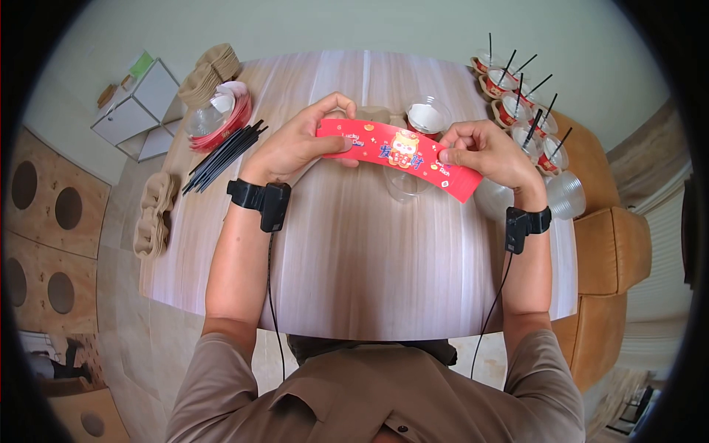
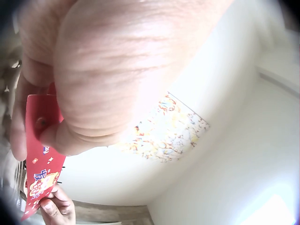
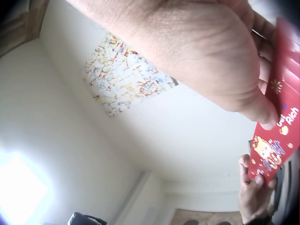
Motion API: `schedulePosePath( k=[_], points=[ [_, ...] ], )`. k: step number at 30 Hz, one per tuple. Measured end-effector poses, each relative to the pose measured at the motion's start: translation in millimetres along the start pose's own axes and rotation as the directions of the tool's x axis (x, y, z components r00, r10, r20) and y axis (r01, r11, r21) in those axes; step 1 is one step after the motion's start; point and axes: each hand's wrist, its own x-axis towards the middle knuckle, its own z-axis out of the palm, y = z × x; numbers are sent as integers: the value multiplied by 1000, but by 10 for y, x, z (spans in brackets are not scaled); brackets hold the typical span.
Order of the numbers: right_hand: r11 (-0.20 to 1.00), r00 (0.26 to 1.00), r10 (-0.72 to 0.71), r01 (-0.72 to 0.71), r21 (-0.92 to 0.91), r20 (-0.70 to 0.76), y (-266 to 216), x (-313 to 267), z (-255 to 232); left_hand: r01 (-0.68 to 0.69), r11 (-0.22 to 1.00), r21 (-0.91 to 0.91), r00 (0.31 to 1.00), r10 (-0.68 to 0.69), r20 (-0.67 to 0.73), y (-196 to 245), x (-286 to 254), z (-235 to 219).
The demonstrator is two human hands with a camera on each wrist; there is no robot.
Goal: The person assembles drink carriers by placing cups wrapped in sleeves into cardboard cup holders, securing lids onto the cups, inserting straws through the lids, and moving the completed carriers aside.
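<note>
A curved red paper sleeve (image 1: 402,150) with a cartoon figure and lettering is stretched between both hands above the table. My left hand (image 1: 299,144) pinches its left end, thumb on the printed face; the left wrist view shows this thumb on the red sleeve (image 2: 40,154) too. My right hand (image 1: 491,151) pinches the sleeve near its right end, thumb in front, as in the right wrist view, where the sleeve (image 3: 276,136) runs down to the other hand. Just behind the sleeve stand a clear cup (image 1: 428,114) and another clear cup (image 1: 405,186), partly covered by it.
Black straws (image 1: 225,156), red sleeves (image 1: 235,125) and stacked pulp carriers (image 1: 210,74) lie at the left, with more carriers (image 1: 155,214) at the edge. At the right are cups with straws (image 1: 513,111) in carriers and stacked clear cups (image 1: 565,196).
</note>
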Motion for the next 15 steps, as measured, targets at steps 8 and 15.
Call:
schedulePosePath(
  k=[8,15],
  points=[
    [1000,1000,3,-3,7,23,38,30,25,13,1000,-27,1000,-12,20,-68,19,-46],
    [1000,999,19,-19,-10,26,64,44,40,18,999,-39,1000,-17,26,-69,24,-31]
  ],
)
